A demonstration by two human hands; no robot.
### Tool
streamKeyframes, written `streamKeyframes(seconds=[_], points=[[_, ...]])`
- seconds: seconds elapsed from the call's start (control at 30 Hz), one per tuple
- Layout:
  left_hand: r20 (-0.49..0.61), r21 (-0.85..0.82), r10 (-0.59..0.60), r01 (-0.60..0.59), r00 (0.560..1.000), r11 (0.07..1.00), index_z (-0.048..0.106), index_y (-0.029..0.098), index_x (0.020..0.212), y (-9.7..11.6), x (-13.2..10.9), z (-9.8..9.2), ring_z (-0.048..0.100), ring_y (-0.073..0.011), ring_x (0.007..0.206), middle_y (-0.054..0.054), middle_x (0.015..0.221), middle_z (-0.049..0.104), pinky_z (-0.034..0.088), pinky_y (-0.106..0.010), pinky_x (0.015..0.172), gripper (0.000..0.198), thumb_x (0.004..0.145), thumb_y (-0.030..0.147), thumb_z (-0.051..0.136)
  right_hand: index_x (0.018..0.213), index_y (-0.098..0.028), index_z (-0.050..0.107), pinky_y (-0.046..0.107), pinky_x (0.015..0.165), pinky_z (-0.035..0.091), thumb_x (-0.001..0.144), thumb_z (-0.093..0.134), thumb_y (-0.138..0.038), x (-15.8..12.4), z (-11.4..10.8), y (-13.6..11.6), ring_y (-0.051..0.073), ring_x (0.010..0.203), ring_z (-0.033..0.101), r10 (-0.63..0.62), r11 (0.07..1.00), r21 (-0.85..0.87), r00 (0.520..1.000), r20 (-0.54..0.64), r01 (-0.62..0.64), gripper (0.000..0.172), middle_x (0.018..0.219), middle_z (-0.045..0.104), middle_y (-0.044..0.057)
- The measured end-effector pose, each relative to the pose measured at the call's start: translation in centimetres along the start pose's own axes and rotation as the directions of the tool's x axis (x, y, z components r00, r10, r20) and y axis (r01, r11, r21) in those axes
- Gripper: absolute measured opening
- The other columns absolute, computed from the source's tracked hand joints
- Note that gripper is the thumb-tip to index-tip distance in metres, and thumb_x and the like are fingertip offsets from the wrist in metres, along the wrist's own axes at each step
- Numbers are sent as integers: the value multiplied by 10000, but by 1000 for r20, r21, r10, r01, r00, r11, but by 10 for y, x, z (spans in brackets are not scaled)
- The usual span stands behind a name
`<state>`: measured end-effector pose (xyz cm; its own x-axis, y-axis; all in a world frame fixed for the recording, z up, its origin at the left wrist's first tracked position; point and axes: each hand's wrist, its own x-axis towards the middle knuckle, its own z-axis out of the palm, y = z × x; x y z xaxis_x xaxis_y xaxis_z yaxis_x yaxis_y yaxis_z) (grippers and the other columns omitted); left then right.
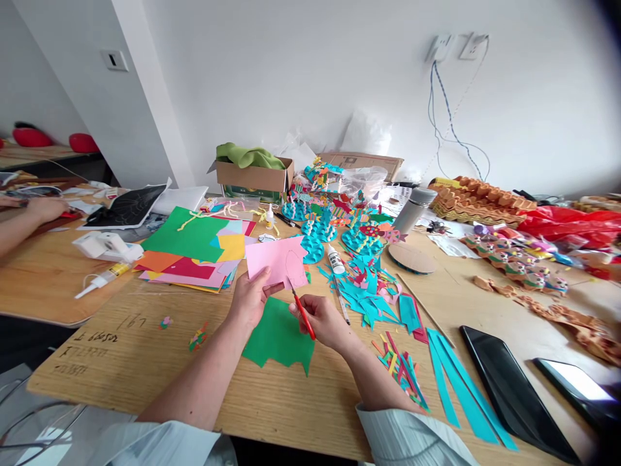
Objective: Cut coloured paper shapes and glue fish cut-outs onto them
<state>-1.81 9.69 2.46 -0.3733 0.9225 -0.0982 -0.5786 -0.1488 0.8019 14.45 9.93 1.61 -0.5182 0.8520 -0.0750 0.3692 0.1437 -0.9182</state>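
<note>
Pale striped sleeves (412, 437) lead to bare hands above a wooden surface (145, 362) inked with a handwritten "167". Fingers of the left hand (250, 299) pinch a pink paper sheet (276, 260) bearing a drawn oval outline, held up over a jagged green paper piece (279, 340). Fingers of the right hand (320, 321) curl closed around red-handled scissors (303, 317), their tip at the sheet's lower edge. Teal paper scraps (366, 301) lie just right; a co-worker's hand (46, 208) rests far left, and wall sockets (458, 46) sit above on a white wall (543, 84).
</note>
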Motion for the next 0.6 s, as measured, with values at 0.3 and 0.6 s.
streamKeyframes(seconds=[0.3,0.6], points=[[18,3,-3,3,1000,1000,648,143,941,0,0,0,701,-205,789,-77,962,722,608,-296,607,387,600,230,811,597,-196,447,216,419,264,774,567,-648,1,0,0,93,427,438,-1,1000,-25,1000,-19,1,500,452,478,-40],[25,59,2,-4,1000,998,627,131,1004,-4,-1,-2,700,-204,688,-74,874,722,609,-324,583,465,604,278,814,614,-197,459,212,408,279,758,582,-651,0,0,-3,103,425,481,26,999,20,1000,-6,-26,493,456,486,-40]])
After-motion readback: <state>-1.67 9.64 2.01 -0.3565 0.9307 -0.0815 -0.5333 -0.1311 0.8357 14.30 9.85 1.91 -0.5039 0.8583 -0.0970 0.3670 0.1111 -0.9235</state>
